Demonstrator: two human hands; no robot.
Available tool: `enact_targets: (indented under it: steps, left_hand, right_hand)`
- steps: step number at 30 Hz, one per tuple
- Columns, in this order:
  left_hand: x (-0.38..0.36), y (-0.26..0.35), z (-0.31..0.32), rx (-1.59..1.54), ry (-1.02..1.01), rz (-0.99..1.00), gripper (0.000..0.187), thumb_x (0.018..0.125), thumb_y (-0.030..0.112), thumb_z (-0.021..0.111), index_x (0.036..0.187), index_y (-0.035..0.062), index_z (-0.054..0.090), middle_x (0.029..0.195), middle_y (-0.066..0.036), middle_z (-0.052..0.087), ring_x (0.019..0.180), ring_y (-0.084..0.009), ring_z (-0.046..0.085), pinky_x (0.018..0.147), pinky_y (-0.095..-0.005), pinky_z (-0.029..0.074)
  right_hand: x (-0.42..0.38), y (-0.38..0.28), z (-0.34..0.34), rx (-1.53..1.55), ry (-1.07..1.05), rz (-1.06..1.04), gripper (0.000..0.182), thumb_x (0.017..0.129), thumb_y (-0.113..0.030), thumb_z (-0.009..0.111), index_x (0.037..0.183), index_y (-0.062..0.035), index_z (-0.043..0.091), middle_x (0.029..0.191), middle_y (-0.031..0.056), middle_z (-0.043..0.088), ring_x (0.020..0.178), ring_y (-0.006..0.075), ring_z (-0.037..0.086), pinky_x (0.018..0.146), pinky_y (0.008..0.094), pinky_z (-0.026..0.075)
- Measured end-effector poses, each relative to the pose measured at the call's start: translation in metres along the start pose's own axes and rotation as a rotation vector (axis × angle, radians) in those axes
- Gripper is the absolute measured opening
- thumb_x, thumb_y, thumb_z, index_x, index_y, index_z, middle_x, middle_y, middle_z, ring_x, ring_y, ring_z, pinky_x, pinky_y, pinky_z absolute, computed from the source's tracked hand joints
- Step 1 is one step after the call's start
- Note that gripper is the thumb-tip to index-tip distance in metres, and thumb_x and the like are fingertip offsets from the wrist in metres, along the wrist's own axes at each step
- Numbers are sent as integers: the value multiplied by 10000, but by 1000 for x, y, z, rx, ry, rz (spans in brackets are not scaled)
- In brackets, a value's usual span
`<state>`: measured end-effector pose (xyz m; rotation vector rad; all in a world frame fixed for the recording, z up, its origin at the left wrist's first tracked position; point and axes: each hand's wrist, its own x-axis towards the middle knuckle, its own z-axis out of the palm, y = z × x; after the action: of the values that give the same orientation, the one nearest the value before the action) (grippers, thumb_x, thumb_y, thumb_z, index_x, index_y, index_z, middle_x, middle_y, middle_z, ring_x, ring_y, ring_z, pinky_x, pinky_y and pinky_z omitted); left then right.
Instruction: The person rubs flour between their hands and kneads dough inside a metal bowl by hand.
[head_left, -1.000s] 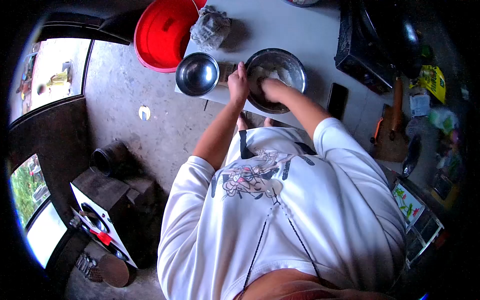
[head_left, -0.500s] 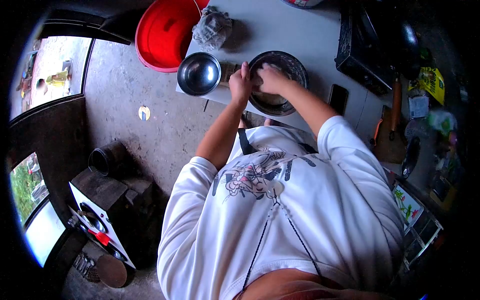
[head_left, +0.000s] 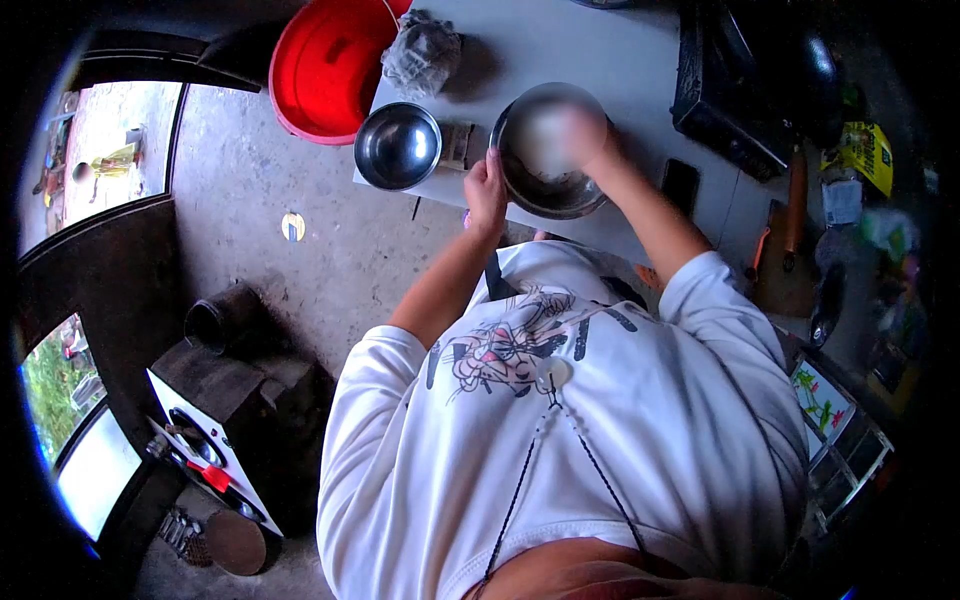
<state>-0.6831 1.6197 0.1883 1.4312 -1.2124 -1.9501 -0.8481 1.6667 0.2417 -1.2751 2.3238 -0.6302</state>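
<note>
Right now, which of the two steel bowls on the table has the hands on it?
The larger steel bowl, on the right: the left hand grips its rim and the right hand is inside it. The smaller steel bowl beside it sits untouched.

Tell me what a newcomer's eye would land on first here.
The steel bowl at the near edge of the grey table draws the eye: the left hand grips its rim while the right hand is inside it, blurred. An empty steel bowl sits to its left, with a bright red tub beyond the table's corner.
</note>
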Motion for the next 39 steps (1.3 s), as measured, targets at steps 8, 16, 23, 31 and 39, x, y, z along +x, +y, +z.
enact_targets:
  steps: [8,16,23,31,39]
  left_hand:
    - [29,-5,-8,517,25,190,416,786,400,502,717,-7,453,630,-186,543,635,-299,571,561,-373,429]
    - [63,-5,-3,611,-176,296,426,824,394,436,716,-15,486,616,-180,516,671,-277,564,603,-372,413]
    - [34,32,-1,364,-218,-15,440,832,397,424,699,-20,471,567,-129,503,604,-249,559,567,-368,417]
    - [39,21,6,728,-8,320,440,815,390,433,707,-31,504,705,-265,522,718,-419,507,624,-422,402]
    - [41,25,0,764,-63,250,445,814,402,422,722,-24,514,733,-258,531,763,-410,513,658,-419,404]
  right_hand:
    - [-49,-18,27,-95,-736,-13,399,787,-374,394,907,-37,571,781,185,581,860,315,534,753,387,396]
    - [-50,-12,78,569,-392,-91,549,846,-444,221,1151,-34,421,1174,194,413,1109,260,379,917,329,277]
    - [-24,-1,76,-220,-433,-145,335,770,-257,369,935,-48,573,982,163,550,945,299,512,815,405,395]
    - [-51,26,79,-164,-432,-98,384,793,-250,345,1065,-30,502,1074,158,511,1026,331,456,889,417,330]
    - [-39,2,82,-5,-389,19,352,772,-289,378,1021,-100,541,1043,159,524,979,295,495,824,409,379]
